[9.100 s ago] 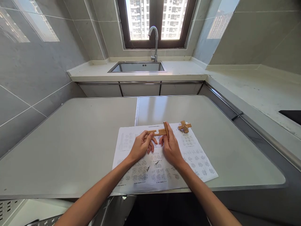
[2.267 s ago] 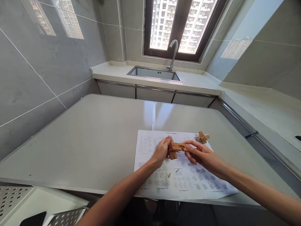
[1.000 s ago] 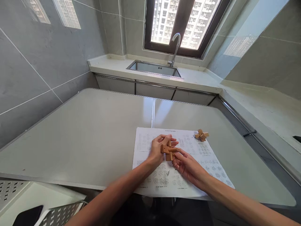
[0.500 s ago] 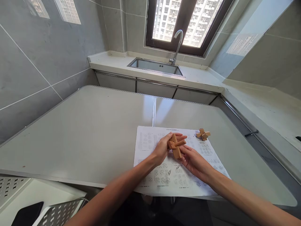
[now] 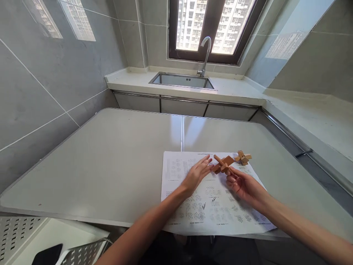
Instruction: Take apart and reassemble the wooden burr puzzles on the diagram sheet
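My right hand (image 5: 244, 187) pinches a brown wooden interlocking puzzle (image 5: 223, 165) between thumb and fingers, holding it above a printed sheet. Several flat pieces of the puzzle cross one another, with one bar sticking up to the left. My left hand (image 5: 196, 173) is at the puzzle's left side, fingers stretched out, the tips touching or almost touching it. Beneath both hands lies the instruction sheet (image 5: 176, 206), covered in small line drawings. A second, lighter wooden puzzle (image 5: 243, 158) rests at the sheet's far right corner.
The sheet lies on a large pale folding table (image 5: 110, 165) with a centre seam. Beyond it are a counter with a sink (image 5: 183, 81) and a faucet (image 5: 205, 55). At lower left, a black phone (image 5: 48, 254) lies on a white surface beside a perforated rack (image 5: 85, 254).
The puzzle has moved right and been turned. My left hand has gone from gripping it to outstretched fingers beside it, while my right hand holds it. The view has shifted slightly.
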`<action>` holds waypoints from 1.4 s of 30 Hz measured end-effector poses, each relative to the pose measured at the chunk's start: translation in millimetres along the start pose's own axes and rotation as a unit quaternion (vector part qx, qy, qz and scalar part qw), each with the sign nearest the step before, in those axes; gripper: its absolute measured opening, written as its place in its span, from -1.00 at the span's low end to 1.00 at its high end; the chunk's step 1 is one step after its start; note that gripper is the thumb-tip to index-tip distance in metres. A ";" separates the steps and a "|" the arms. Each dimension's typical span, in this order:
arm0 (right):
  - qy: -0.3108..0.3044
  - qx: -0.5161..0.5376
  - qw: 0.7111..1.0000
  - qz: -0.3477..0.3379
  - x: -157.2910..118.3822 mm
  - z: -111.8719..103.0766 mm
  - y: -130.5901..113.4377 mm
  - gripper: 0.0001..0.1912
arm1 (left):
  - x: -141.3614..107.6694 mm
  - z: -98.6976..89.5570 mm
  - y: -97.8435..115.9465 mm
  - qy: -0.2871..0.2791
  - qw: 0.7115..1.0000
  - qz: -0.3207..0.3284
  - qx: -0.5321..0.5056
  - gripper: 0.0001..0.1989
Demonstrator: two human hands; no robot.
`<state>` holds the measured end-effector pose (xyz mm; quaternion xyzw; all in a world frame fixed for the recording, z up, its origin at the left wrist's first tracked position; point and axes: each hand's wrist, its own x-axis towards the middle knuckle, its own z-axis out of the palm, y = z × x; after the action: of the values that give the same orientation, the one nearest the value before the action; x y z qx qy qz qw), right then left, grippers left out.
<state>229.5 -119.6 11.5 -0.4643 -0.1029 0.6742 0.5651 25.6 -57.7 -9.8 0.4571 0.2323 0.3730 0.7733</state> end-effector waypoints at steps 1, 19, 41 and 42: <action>0.018 0.006 1.000 -0.012 3.3 -5.7 -3.4 -0.86 | -1.8 0.4 1.5 0.011 0.999 0.021 0.043 -0.42; -0.100 -0.591 0.748 -0.285 -44.8 -61.7 18.9 -0.72 | -98.9 -105.2 74.5 -0.002 0.678 0.128 0.724 -0.43; -0.294 -0.756 0.516 -0.274 -45.2 -98.6 -27.0 -0.29 | -137.3 -99.2 85.7 -0.066 0.599 0.092 0.792 -0.25; -0.294 -0.756 0.517 -0.274 -45.5 -98.0 -26.9 -0.29 | -137.1 -99.3 85.7 -0.065 0.601 0.095 0.791 -0.25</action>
<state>317.0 -187.3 -1.1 -0.4409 -0.8562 0.2518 0.0957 -159.3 -86.9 21.0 0.9325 0.3415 0.0840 0.0824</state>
